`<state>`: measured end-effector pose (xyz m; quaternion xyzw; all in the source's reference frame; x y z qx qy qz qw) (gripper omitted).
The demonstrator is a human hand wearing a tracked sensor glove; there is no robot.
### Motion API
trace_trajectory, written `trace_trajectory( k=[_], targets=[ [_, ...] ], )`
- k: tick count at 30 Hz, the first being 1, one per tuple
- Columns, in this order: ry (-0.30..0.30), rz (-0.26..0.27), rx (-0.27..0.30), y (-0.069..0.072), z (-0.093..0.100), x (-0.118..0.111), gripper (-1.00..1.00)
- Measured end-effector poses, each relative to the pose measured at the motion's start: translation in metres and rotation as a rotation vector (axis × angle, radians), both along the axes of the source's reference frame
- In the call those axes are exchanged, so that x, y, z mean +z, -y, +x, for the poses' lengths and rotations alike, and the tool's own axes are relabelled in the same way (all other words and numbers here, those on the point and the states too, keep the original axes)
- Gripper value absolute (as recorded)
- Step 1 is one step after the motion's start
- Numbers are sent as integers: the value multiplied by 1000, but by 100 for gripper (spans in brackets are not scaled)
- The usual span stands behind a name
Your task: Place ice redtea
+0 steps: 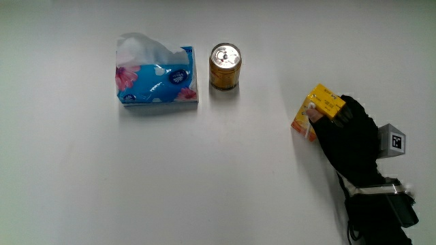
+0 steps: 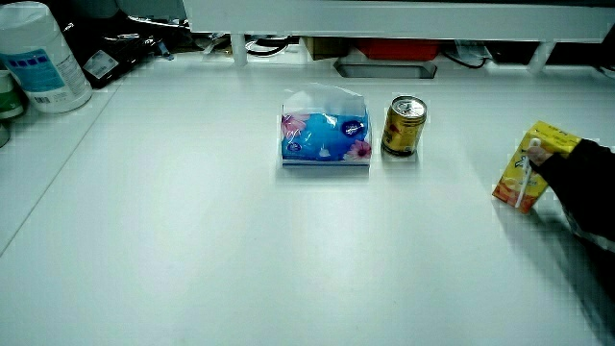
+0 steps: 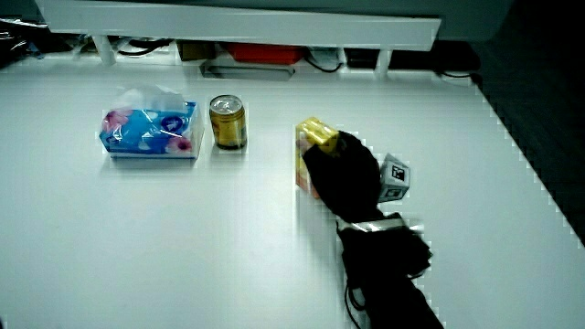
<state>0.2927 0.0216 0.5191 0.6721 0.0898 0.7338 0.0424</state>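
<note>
A yellow and orange ice red tea carton (image 1: 316, 110) stands on the white table (image 1: 204, 177), some way from the gold can and about level with it. The gloved hand (image 1: 344, 129) wraps around the carton from the person's side, its fingers curled on the carton's top and side. In both side views the carton (image 2: 524, 171) (image 3: 309, 155) shows partly, with the hand (image 2: 581, 178) (image 3: 343, 169) covering its near face. A patterned cube (image 1: 393, 141) sits on the back of the hand.
A gold drink can (image 1: 225, 66) stands beside a blue tissue pack (image 1: 157, 78) with white tissue sticking out. A low partition (image 2: 384, 14) closes the table's far edge, with clutter under it. A white tub (image 2: 43, 58) stands off the table's edge in a side view.
</note>
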Motion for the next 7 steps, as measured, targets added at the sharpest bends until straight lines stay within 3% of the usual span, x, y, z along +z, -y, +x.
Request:
trace_trajectory(
  k=[7],
  targets=[
    [54, 81, -109, 18, -42, -42, -100]
  ],
)
